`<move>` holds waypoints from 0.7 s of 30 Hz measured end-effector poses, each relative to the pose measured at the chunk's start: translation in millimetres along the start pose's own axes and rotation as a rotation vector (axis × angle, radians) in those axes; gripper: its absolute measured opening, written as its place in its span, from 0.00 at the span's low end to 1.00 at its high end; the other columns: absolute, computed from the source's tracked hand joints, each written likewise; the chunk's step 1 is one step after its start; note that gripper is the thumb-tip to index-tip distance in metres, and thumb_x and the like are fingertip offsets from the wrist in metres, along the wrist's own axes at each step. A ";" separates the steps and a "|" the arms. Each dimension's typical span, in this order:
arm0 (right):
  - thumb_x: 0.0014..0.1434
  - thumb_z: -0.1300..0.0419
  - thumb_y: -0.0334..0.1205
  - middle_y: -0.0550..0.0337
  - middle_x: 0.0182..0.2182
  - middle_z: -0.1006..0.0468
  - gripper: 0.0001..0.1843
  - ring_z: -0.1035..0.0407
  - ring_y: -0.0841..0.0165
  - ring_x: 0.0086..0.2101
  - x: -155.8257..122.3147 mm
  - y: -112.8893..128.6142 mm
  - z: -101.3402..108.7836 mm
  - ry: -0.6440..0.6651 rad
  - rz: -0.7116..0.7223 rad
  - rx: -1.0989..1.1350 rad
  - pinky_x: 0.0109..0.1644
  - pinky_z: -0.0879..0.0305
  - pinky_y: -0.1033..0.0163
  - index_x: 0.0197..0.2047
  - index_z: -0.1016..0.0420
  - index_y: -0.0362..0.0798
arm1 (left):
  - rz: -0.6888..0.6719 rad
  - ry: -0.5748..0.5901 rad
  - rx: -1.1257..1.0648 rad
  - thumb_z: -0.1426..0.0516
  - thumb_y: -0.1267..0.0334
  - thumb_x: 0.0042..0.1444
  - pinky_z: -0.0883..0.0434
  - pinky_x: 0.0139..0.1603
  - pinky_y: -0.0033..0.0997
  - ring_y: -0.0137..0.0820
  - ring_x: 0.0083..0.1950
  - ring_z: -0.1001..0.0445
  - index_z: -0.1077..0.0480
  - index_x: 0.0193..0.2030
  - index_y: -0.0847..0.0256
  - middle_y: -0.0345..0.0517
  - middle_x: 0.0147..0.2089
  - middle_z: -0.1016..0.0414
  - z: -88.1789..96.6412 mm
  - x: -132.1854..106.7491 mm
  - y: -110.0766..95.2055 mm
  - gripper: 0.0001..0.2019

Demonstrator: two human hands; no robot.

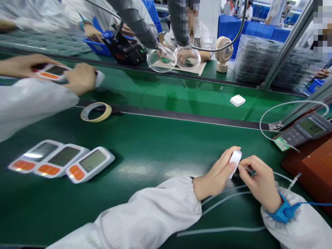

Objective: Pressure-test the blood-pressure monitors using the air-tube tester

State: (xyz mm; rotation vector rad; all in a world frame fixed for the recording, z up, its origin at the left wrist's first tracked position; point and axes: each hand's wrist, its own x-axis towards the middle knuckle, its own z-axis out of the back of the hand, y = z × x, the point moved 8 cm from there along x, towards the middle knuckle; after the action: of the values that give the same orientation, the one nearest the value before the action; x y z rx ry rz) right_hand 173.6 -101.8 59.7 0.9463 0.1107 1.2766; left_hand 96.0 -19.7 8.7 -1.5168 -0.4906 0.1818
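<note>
My left hand is closed round a small white device, held on its edge just above the green table. My right hand pinches the end of a thin clear tube right against the device's side. A blue strap with a cord circles my right wrist. Both sleeves are white.
Three white monitors with orange buttons lie at the left. A tape roll and another small white device sit further back. A grey meter and brown block stand at right. A co-worker's hands hold a monitor at far left.
</note>
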 end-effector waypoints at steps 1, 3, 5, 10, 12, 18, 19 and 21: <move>0.64 0.43 0.31 0.64 0.28 0.28 0.07 0.35 0.71 0.27 0.3 -0.9 -0.9 0.010 0.003 0.002 0.32 0.39 0.66 0.34 0.30 0.50 | 0.012 -0.007 -0.035 0.55 0.46 0.68 0.40 0.61 0.44 0.43 0.57 0.36 0.43 0.65 0.59 0.54 0.60 0.36 0.7 0.8 0.2 0.26; 0.65 0.43 0.32 0.61 0.32 0.27 0.05 0.32 0.69 0.31 1.2 -1.0 0.0 0.005 0.029 -0.024 0.35 0.36 0.65 0.37 0.29 0.50 | 0.057 -0.042 -0.149 0.50 0.46 0.65 0.37 0.56 0.41 0.41 0.54 0.34 0.40 0.63 0.59 0.52 0.57 0.34 3.3 3.6 3.4 0.26; 0.66 0.42 0.34 0.57 0.37 0.26 0.04 0.30 0.65 0.38 1.5 1.1 6.6 -0.058 0.073 -0.096 0.42 0.34 0.61 0.43 0.28 0.49 | 0.136 -0.113 -0.306 0.44 0.47 0.60 0.35 0.49 0.35 0.38 0.49 0.33 0.39 0.62 0.57 0.49 0.53 0.33 7.7 7.1 11.6 0.27; 0.65 0.42 0.35 0.58 0.35 0.25 0.14 0.30 0.65 0.36 -3.2 5.5 15.4 -0.144 0.127 -0.106 0.42 0.32 0.59 0.54 0.32 0.51 | 0.213 -0.447 -0.558 0.31 0.52 0.48 0.35 0.40 0.28 0.31 0.41 0.32 0.43 0.61 0.55 0.43 0.45 0.32 31.7 12.8 33.1 0.38; 0.66 0.43 0.36 0.63 0.32 0.24 0.23 0.30 0.68 0.29 -4.2 -2.1 -0.6 0.014 0.042 0.002 0.36 0.32 0.63 0.63 0.41 0.50 | 0.199 -0.511 -0.562 0.28 0.52 0.43 0.34 0.42 0.29 0.31 0.43 0.31 0.43 0.59 0.56 0.43 0.46 0.32 36.6 12.7 36.1 0.40; 0.66 0.46 0.44 0.55 0.38 0.21 0.36 0.26 0.65 0.30 -8.6 -31.2 -27.5 0.211 -0.329 0.095 0.33 0.31 0.62 0.72 0.56 0.43 | 0.193 -0.219 -0.337 0.42 0.42 0.59 0.31 0.51 0.36 0.37 0.51 0.30 0.45 0.64 0.57 0.52 0.54 0.31 17.0 11.5 24.9 0.34; 0.66 0.47 0.44 0.54 0.39 0.21 0.36 0.26 0.65 0.30 -8.1 -34.1 -25.6 0.187 -0.370 0.127 0.34 0.31 0.62 0.72 0.54 0.44 | 0.188 -0.175 -0.319 0.44 0.41 0.61 0.31 0.50 0.36 0.37 0.51 0.30 0.46 0.66 0.56 0.52 0.55 0.32 15.1 11.2 22.7 0.33; 0.66 0.46 0.44 0.57 0.37 0.21 0.34 0.27 0.66 0.28 -7.4 -38.7 -23.5 0.159 -0.435 0.215 0.33 0.31 0.63 0.71 0.52 0.46 | 0.211 -0.069 -0.329 0.43 0.43 0.61 0.29 0.45 0.35 0.35 0.46 0.28 0.53 0.69 0.53 0.51 0.54 0.32 10.8 11.6 21.6 0.36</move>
State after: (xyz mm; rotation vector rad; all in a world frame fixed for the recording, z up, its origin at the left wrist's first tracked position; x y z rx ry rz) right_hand 187.3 -94.8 16.6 0.9383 0.5581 0.9441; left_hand 105.8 -3.8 -10.5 -1.8902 -0.4284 0.3315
